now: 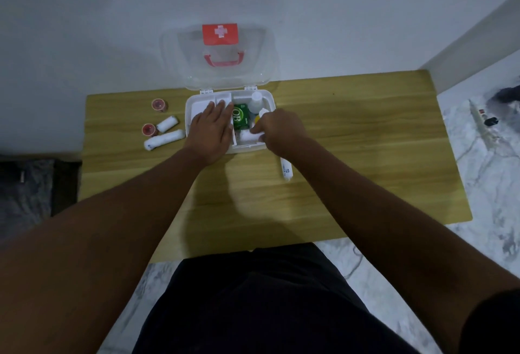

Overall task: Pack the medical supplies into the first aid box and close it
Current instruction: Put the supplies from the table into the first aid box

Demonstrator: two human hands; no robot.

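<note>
The white first aid box (268, 97) stands open on the wooden table (365, 142), its clear lid (174, 52) with red cross label and red handle leaning back against the wall. Inside lie a green packet (240, 117) and a white bottle (256, 100). My left hand (212, 131) rests flat, fingers spread, on the box's left tray. My right hand (277, 131) grips a white bandage roll (247, 136) at the box's front right. Left of the box lie two bandage rolls (166, 124) (163, 140) and two red tape rolls (159, 104) (148, 129).
A white tube (286, 169) lies on the table just in front of the box, under my right forearm. A power strip (479, 114) lies on the marble floor at the right. A dark mat (33, 185) sits on the floor at the left.
</note>
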